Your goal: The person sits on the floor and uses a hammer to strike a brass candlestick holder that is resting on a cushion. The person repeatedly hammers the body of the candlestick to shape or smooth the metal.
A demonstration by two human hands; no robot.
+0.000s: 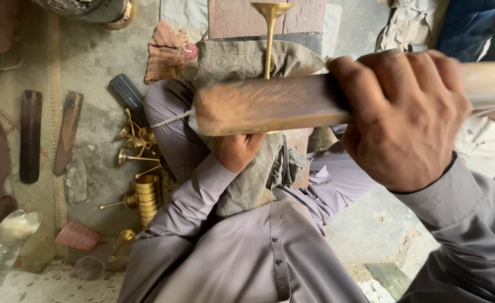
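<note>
My right hand (402, 115) is clenched around a thick wooden stick (270, 105), raised close to the camera and lying crosswise. Below it my left hand (237, 150) grips the lower end of a brass goblet-shaped piece; its stem (268, 47) stands upright and its flared cup (271, 9) points away from me. The brass piece rests over a cloth-covered block (247, 59) between my knees. The stick hides where the hand meets the stem.
A pile of brass cups and stemmed pieces (140, 174) lies on the floor at my left. Two flat dark wooden bars (31, 134) lie further left. Rags (169, 50), a black case (126, 95) and a clear plastic bottle (0, 247) lie around.
</note>
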